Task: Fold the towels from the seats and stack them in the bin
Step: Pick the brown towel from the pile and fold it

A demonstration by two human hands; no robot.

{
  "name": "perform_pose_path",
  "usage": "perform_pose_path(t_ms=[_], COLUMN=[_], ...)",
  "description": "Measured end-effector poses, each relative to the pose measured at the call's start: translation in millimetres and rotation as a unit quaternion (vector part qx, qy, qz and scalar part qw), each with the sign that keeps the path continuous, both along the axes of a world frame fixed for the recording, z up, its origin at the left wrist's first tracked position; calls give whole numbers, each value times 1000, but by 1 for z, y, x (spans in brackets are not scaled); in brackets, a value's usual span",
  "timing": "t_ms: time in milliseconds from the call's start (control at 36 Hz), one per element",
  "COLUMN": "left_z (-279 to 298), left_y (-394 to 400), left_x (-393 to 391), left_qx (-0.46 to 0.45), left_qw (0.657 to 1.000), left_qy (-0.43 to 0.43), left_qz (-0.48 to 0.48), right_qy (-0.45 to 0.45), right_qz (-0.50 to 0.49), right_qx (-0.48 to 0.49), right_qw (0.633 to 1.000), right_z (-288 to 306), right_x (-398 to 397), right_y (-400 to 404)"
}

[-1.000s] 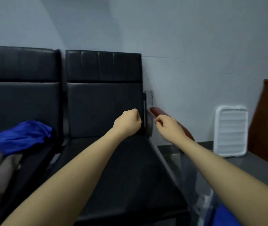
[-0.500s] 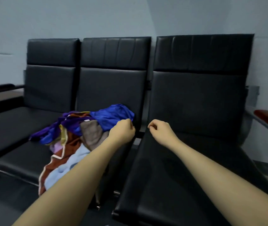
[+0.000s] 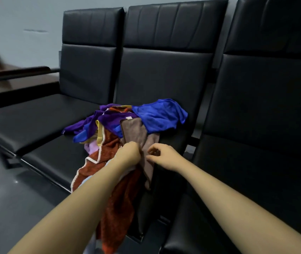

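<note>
Pinching brown towel [image 3: 136, 132]: left hand [image 3: 129, 153], right hand [image 3: 161, 155] (left fingertips hidden); pile [image 3: 127, 125] overlapping.

I can't see my left hand's [image 3: 130, 153] fingertips, buried in the brown towel [image 3: 136, 133]; the rust towel [image 3: 116, 208] runs off the bottom edge.

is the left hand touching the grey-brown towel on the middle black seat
Cannot tell. In the head view the left hand, fingers curled, sits right at the edge of the grey-brown towel, but its fingertips are hidden, so neither contact nor gap shows plainly.
</note>
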State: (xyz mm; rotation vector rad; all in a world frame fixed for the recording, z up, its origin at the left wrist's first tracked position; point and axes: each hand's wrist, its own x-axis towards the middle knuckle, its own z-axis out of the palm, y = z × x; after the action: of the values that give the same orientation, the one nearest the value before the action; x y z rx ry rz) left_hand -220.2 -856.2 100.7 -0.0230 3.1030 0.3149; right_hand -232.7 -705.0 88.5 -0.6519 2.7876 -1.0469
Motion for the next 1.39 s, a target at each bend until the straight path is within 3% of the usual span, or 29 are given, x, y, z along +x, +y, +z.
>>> perform_pose_path(t_ms=[194, 278, 389, 528, 778, 944, 1056, 1222, 1389], left_z=[-2, 3, 7, 0, 17, 37, 53, 83, 109], left_y=[-5, -7, -14, -8, -1, 8, 19, 50, 96], left_x=[3, 4, 8, 18, 25, 35, 43, 59, 76], left_qx=[-72, -69, -44, -62, 44, 152, 195, 214, 120], left_qw=[994, 992, 992, 994, 983, 949, 929, 910, 914], left_qy=[-18, -52, -58, 37, 176, 277, 313, 354, 379], left_qz=[-78, -93, -98, -87, -1, -4, -12, -24, -76], right_qy=[-14, -40, 5, 50, 21, 27, 6, 64, 102], right_qz=[-7, 19, 22, -27, -21, -69, -141, -169, -211], right_qx=[23, 27, 61, 22, -231, -343, -441, -415, -408], right_qw=[1000, 999, 998, 998, 973, 937, 886, 892, 883], right_z=[-11, -9, -8, -5, 32, 44, 57, 82, 107], right_x=[7, 16, 25, 26, 40, 46, 47, 59, 83], right_y=[-8, -5, -1, 3, 8, 12, 17, 42, 95])
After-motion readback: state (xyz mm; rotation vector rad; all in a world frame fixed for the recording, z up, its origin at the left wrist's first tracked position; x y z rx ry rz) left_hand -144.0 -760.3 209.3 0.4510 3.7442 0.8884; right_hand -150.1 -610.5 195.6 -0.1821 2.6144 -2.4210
